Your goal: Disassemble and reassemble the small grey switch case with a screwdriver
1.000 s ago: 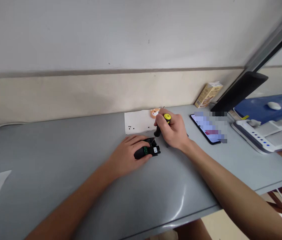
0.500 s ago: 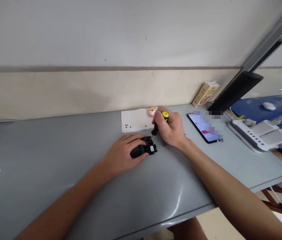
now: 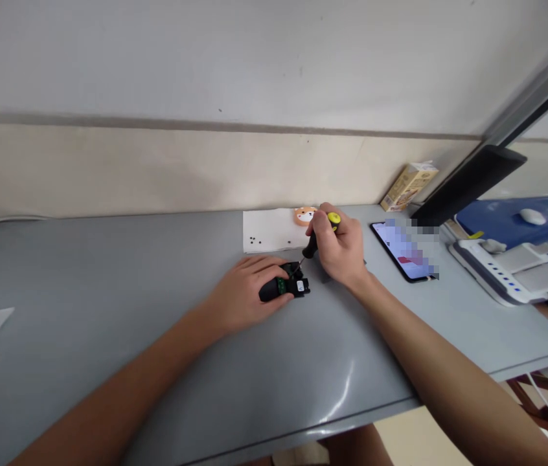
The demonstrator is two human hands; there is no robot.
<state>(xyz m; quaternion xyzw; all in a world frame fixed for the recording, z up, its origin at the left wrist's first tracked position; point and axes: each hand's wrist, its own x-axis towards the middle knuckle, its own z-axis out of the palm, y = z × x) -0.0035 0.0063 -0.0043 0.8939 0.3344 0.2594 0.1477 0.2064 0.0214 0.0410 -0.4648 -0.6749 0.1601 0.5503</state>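
Black device [image 3: 289,286]: lies on the grey table [image 3: 157,278], its rounded end toward the left hand [image 3: 247,288], a green part midway along and a small white label near the far-right end.
Left-hand fingers: clamped on the black device, thumb along its near side and index finger along its far side, with a gap between them where the green part shows; the other fingers lie close together beyond it.
Right hand [image 3: 339,249]: above and to the right of the black device, thumb and fingers closed around the screwdriver [image 3: 310,247]; the outer fingers are partly hidden, so their spacing cannot be told.
Screwdriver shaft: slants down toward the black device; whether the tip touches is too small to tell.
White paper [image 3: 274,228]: beyond the black device, bearing small black pieces [image 3: 252,240] and an orange-and-white round thing [image 3: 304,217].
Phone [image 3: 399,251]: well to the right of the black device, screen lit.
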